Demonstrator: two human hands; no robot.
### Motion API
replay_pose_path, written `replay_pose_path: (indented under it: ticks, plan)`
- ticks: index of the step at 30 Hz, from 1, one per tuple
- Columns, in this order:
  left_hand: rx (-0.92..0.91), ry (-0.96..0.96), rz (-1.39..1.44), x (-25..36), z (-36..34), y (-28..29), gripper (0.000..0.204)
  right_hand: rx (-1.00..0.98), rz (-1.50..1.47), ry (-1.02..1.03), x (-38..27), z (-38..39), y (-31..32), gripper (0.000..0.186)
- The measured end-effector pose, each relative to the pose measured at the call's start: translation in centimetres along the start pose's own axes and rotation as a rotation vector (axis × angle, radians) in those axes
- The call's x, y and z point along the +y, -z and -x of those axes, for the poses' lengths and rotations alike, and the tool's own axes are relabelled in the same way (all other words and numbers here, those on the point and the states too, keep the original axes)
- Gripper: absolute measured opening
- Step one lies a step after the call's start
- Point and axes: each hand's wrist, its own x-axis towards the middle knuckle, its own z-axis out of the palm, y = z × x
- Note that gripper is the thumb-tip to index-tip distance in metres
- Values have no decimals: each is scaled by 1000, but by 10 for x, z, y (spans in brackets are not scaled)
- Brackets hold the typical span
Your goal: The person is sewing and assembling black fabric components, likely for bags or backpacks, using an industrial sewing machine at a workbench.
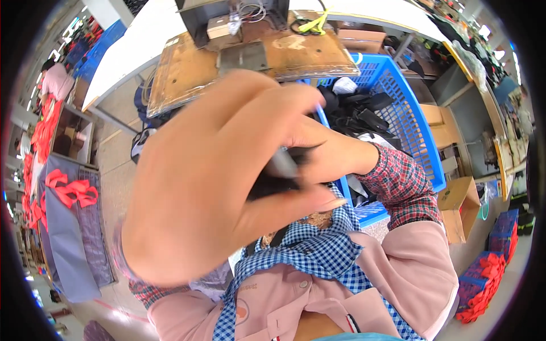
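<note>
My left hand [199, 165] is raised close to the camera, large and smeared by motion. Its fingers curl over, and the thumb stretches across below them. In the gap between thumb and fingers shows a blurred black and grey piece [281, 166], whose kind I cannot make out. My right hand [321, 149] reaches in from the right, behind the left one, close to that same piece. Most of its fingers are hidden, so its grip does not show. A blue checked apron [307, 250] lies below both hands.
A blue plastic basket [433, 162] with black pieces stands right of my hands. Ahead is a worn wooden board [187, 68] with scissors [300, 26] having yellow cloth tied on. Cardboard boxes [459, 202] stand at the right. Red strips [71, 188] hang over a left-hand table.
</note>
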Motion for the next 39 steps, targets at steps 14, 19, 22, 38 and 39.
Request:
replay_pose_path:
  ticks: [14,19,22,38,39]
  plan:
    - [-60,-432,1411,23,44,-15,32,436,-110,-315,-25,52,50,12]
    - [420,71,642,-8,24,-48,28,566,-248,-161,-53,61,69,27]
    - [72,187,549,-45,-17,-73,37,561,-207,146,-89,57,90,27]
    - [-489,116,1085,-53,-95,-117,31,1068,-33,-274,0,164,108,25]
    - [-548,225,1033,-57,-94,-118,32,951,17,-666,16,172,125,27]
